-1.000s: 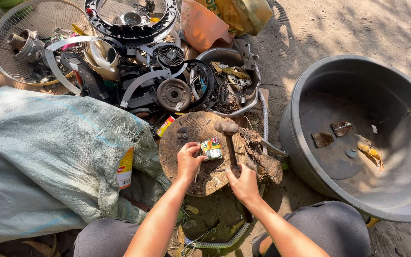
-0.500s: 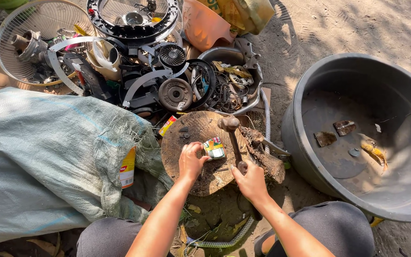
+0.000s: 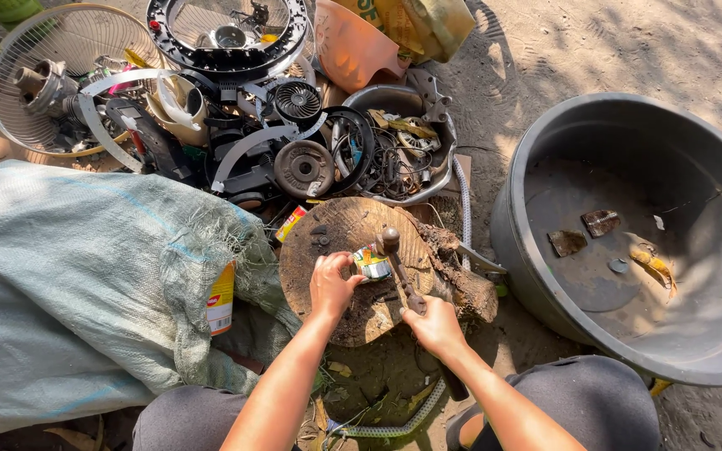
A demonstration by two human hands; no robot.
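My left hand presses a small crushed colourful can onto a round wooden stump block. My right hand grips the handle of a rusty hammer, whose head rests right at the can. Both forearms reach in from the bottom edge, between my knees.
A big grey plastic basin with a few scraps of metal stands at right. A woven sack lies at left, a yellow can at its edge. Beyond the stump lies a scrap pile: fan guard, black ring, wires, metal bowl.
The hammer has swung from lying out to the right to head-down on the can. My right hand shifted along with it; my left hand stayed on the can.
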